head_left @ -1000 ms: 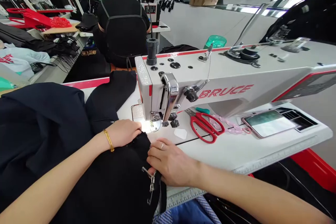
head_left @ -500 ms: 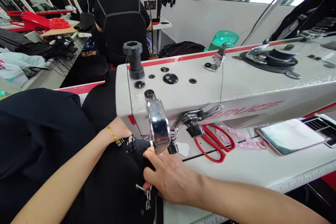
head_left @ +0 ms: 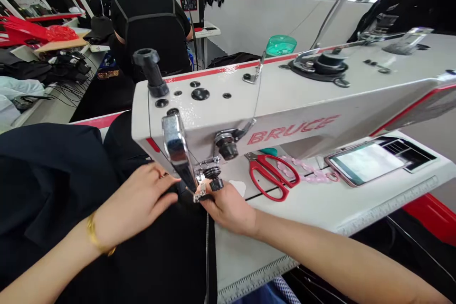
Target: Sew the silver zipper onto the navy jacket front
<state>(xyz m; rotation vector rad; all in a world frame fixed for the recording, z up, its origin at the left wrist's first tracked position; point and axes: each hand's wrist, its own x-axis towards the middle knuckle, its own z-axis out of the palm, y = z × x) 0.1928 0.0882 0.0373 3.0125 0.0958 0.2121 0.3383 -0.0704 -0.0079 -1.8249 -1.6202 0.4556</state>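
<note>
The left hand (head_left: 137,202) lies flat, fingers spread, on the black garment (head_left: 156,256) at the desk's (head_left: 320,206) near-left edge; the right hand (head_left: 228,206) pinches its zipper edge under the sewing machine (head_left: 285,104) head.

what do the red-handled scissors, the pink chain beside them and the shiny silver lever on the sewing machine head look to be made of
The red-handled scissors: handles look like glossy moulded plastic; the short blades look like grey metal.
The pink chain: pale translucent links, probably plastic or acrylic.
The shiny silver lever: mirror-bright reflections suggest chromed or polished metal, though that is only its look.
</note>
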